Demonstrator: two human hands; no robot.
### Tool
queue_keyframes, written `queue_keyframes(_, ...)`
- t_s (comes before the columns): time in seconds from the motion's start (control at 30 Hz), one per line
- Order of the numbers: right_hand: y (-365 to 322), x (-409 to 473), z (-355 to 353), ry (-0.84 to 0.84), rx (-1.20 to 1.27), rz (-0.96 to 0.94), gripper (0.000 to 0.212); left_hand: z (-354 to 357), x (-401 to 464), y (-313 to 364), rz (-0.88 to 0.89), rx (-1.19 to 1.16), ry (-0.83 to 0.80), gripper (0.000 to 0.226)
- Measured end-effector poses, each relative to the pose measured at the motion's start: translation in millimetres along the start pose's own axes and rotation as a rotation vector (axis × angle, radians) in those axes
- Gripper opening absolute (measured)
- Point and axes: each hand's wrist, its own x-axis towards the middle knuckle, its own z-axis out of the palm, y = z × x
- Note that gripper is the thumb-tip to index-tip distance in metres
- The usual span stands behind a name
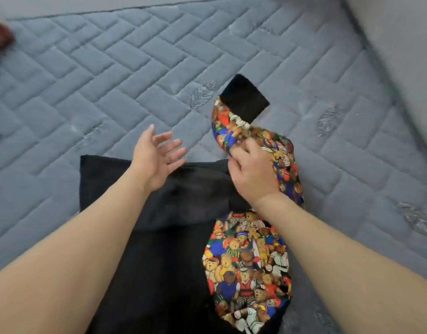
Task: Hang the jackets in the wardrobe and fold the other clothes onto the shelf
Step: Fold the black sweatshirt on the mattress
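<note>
Both forearms are bare and reach forward from the bottom corners of the view, coming closer together toward the hands. The left hand is open, palm turned to the right and a little upward, the fingers spread and slightly blurred, the thumb pointing away. The right hand shows its back to the camera, with fingers curled tightly and the wrist bent downward.

2 bare forearms, no sleeves; left hand, right hand.
</note>
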Motion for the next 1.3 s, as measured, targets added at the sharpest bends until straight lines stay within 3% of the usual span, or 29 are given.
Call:
queue_keyframes(0.1,-60,-23,59,-0.498,-0.016,-0.382,0.035,-74,3,17,-0.082,-0.117,-0.016,0.09)
queue_keyframes(0.17,-76,-44,91,-0.595,-0.071,-0.499,0.038,-112,3,8,-0.186,-0.05,-0.002,0.082)
queue_keyframes(0.2,-76,-52,102,-0.568,-0.113,-0.448,0.04,-125,4,-1,-0.222,0.071,0.071,0.065)
queue_keyframes(0.27,-68,-61,116,-0.496,-0.241,-0.152,0.049,-145,15,-22,-0.235,0.266,0.297,0.044)
queue_keyframes(0.37,-37,-66,124,-0.564,-0.504,0.291,0.063,-161,31,-39,-0.151,0.24,0.428,0.053)
queue_keyframes(0.47,-19,-72,123,-0.692,-0.591,0.5,0.067,-195,40,-31,-0.007,0.359,0.536,0.05)
queue_keyframes(0.6,-19,-86,138,-0.785,-0.588,0.632,0.07,-252,45,-19,0.085,0.455,0.656,0.02)
queue_keyframes(0.7,-36,-99,154,-0.808,-0.576,0.607,0.076,-265,39,-35,-0.07,0.584,0.668,0.059)
queue_keyframes(0.77,-48,-110,161,-0.818,-0.567,0.601,0.083,-262,20,-56,-0.135,0.774,0.687,0.072)
queue_keyframes(0.83,-56,-126,161,-0.831,-0.572,0.611,0.091,-259,-11,-85,-0.01,1.137,0.697,0.073)
queue_keyframes(0.9,-59,-146,154,-0.846,-0.528,0.609,0.095,-253,-40,-117,0.376,1.513,0.543,0.064)
queue_keyframes(0.93,-58,-156,149,-0.864,-0.48,0.579,0.092,-249,-52,-130,0.499,1.617,0.353,0.054)
queue_keyframes(0.97,-57,-166,141,-0.898,-0.423,0.535,0.086,-245,-61,-141,0.481,1.659,0.099,0.044)
queue_keyframes(1.03,-55,-183,122,-1.0,-0.331,0.438,0.066,-234,-76,-160,0.137,1.655,-0.334,0.025)
queue_keyframes(1.07,-54,-190,112,-1.052,-0.307,0.396,0.055,-231,-83,-168,-0.027,1.629,-0.444,0.019)
queue_keyframes(1.13,-56,-205,94,-1.135,-0.28,0.337,0.046,-227,-94,-182,-0.141,1.601,-0.477,0.017)
queue_keyframes(1.23,-58,-224,74,-1.236,-0.226,0.217,0.07,-224,-108,-201,-0.14,1.623,-0.431,0.032)
queue_keyframes(1.3,-55,-236,68,-1.312,-0.311,0.027,0.08,-220,-117,-208,-0.134,1.668,-0.395,0.044)
